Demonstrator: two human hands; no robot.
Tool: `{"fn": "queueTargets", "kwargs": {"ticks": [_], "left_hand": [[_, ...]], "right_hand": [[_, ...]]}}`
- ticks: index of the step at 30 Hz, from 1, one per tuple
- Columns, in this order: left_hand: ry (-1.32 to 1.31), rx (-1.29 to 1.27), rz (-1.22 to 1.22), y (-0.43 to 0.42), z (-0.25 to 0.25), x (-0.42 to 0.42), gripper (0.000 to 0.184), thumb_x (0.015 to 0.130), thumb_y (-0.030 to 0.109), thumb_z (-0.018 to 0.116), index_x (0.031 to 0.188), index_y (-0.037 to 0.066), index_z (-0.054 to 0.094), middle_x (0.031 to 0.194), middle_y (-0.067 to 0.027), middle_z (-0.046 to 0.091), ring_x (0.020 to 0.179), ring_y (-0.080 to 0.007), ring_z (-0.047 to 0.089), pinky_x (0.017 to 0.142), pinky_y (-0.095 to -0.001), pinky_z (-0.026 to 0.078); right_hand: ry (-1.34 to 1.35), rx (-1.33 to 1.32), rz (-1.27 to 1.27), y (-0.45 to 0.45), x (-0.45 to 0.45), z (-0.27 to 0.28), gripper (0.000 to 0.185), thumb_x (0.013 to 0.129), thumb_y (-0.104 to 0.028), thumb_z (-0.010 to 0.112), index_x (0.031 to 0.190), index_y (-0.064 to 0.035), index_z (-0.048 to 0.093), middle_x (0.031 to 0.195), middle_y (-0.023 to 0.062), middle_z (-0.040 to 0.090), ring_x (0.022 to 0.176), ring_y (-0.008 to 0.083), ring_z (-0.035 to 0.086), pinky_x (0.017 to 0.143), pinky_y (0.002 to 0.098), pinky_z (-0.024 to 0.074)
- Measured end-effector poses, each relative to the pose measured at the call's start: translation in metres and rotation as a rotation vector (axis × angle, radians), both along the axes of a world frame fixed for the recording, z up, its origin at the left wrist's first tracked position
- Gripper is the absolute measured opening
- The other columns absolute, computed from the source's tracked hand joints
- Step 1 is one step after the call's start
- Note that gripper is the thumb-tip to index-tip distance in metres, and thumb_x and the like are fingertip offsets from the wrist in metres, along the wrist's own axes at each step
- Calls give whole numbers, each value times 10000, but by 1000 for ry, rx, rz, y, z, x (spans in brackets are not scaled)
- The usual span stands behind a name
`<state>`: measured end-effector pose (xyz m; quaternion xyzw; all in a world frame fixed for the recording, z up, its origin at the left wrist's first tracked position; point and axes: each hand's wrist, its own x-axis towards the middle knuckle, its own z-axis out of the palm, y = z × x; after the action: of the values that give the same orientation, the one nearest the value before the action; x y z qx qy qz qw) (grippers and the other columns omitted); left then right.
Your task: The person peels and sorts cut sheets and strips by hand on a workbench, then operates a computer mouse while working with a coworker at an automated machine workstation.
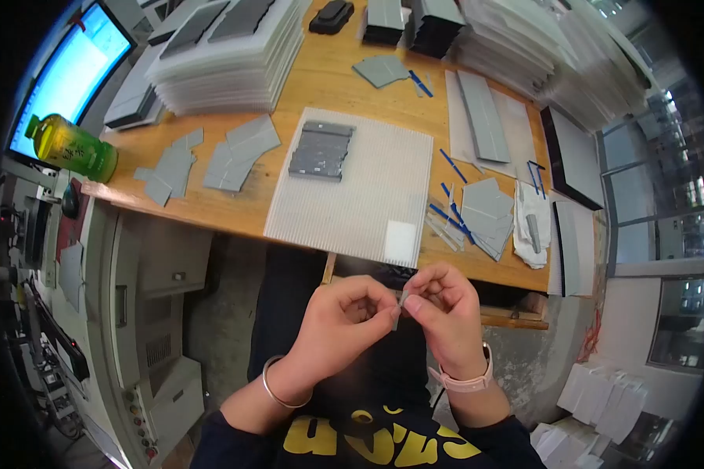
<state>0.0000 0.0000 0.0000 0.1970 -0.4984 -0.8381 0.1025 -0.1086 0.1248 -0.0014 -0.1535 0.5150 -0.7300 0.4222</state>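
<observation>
In front of my body, just off the table's front edge, my left hand (344, 319) and my right hand (452, 316) meet fingertip to fingertip. Both pinch a small thin grey piece (400, 307), mostly covered by the fingers. Beyond them a white corrugated plastic sheet (352, 207) overhangs the table edge. Several dark grey ridged strips (321, 151) lie side by side near its far left part. A small white square (400, 241) rests at its near right corner.
Grey flat pieces (242, 152) lie left on the wooden table (289, 94). Grey sheets (486, 211) and blue strips (451, 223) lie right, beside a white cloth (528, 234). Stacked white sheets (219, 74), a green bottle (74, 147) and a monitor (70, 78) stand left. Below is an open drawer (516, 305).
</observation>
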Motion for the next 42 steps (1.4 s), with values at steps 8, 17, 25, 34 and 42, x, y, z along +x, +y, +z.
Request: {"fn": "queueTargets", "kwargs": {"ticks": [8, 17, 25, 34, 42], "left_hand": [[-50, 8, 29, -4, -4, 2, 36, 836, -26, 634, 866, -36, 615, 775, -22, 611, 686, -49, 553, 606, -176, 439], [-81, -27, 45, -5, 9, 4, 24, 827, -29, 643, 837, -34, 622, 754, -29, 618, 664, -58, 568, 598, -180, 451], [-81, -40, 50, -4, 12, 3, 18, 826, -36, 638, 833, -37, 621, 759, -27, 618, 687, -61, 577, 615, -183, 463], [19, -1109, 302, 9, -36, -10, 187, 719, -46, 687, 893, 6, 642, 832, -100, 618, 710, -236, 623, 609, -303, 512], [47, -1460, 222, 11, -67, -18, 192, 670, -23, 676, 851, 34, 645, 807, -83, 594, 754, -263, 581, 685, -351, 478]], "right_hand": [[22, 45, -53, -4, 4, 3, 213, 821, 28, 657, 1003, -1, 551, 896, 35, 609, 800, 58, 581, 717, 178, 475], [-3, 30, -21, -6, 3, 7, 209, 825, -13, 682, 999, 1, 566, 874, 28, 619, 779, 46, 587, 697, 160, 476], [-30, 34, -21, -6, 3, 8, 195, 825, -12, 675, 989, 0, 570, 870, 29, 621, 777, 49, 588, 690, 161, 473], [851, 195, -251, 0, -6, 10, 126, 731, 44, 669, 841, -13, 688, 795, 58, 617, 615, 98, 544, 545, 219, 426], [1412, 493, -326, 9, -37, 20, 329, 679, -118, 750, 995, -71, 672, 885, 60, 570, 816, 241, 553, 676, 341, 462]]}}
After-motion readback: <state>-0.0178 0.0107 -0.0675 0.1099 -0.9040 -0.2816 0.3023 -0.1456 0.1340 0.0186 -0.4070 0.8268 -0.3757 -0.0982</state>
